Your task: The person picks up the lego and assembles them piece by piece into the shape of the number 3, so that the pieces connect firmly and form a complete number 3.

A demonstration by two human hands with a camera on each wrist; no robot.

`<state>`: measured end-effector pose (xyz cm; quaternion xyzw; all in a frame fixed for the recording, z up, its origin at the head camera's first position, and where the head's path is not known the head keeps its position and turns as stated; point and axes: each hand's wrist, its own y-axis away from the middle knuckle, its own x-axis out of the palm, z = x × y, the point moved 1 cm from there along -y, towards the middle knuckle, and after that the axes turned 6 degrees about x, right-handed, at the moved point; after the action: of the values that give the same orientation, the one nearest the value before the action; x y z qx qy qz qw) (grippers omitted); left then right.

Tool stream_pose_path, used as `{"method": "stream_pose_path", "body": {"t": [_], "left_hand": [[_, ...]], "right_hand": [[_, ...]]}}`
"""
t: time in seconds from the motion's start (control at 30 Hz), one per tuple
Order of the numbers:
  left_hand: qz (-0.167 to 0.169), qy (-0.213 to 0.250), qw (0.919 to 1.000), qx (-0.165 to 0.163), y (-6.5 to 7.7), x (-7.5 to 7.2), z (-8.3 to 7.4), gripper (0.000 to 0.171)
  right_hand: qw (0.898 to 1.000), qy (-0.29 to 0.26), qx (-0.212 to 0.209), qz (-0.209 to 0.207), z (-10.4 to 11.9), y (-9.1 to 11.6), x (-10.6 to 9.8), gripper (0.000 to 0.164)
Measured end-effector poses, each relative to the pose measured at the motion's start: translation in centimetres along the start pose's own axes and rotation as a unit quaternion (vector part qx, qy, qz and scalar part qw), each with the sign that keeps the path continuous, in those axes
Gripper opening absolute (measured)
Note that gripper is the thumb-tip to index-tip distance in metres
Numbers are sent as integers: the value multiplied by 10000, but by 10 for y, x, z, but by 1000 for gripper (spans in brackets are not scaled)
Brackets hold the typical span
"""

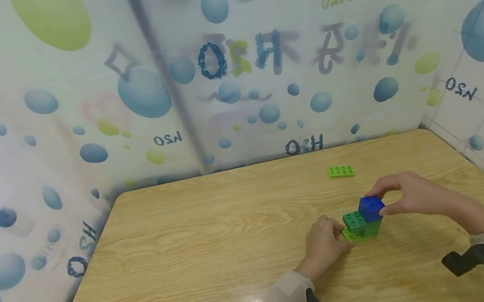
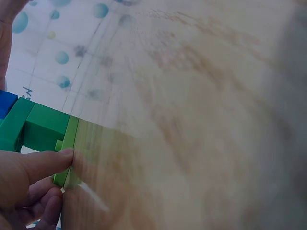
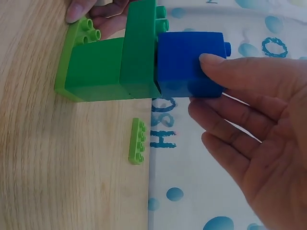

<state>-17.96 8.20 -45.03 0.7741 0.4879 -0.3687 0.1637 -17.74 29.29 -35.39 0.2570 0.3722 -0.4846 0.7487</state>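
Observation:
A small stack of toy building bricks stands on the right half of the table. At its bottom is a light green flat brick, with a green block brick on it and a longer green brick across that. My right hand pinches a blue brick between thumb and fingers at the top of the stack. The blue brick sits slightly tilted, with a thin gap showing along one edge. From the left, my left hand grips the end of the light green flat brick, thumb on its studded side.
A second light green flat brick lies alone farther back on the wooden table. Printed sheets with blue and green bubbles hang behind the table and at both sides.

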Motion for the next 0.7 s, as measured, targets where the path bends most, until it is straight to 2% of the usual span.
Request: {"method": "stream_pose_path", "body": {"t": [0.2, 0.43, 0.53, 0.7], "left_hand": [[-4, 84, 9999, -63, -1, 1, 0, 32], [12, 48, 10000, -56, -1, 2, 0, 33], [38, 20, 10000, -12, -1, 1, 0, 32], [34, -49, 10000, 75, -1, 0, -2, 33]], "right_hand": [[9998, -69, -212, 7, -3, -1, 3, 34], [9988, -45, -308, -366, -8, 2, 10, 32], [9986, 35, -247, -474, -10, 4, 14, 35], [9974, 238, -374, -576, -10, 9, 16, 42]]}}
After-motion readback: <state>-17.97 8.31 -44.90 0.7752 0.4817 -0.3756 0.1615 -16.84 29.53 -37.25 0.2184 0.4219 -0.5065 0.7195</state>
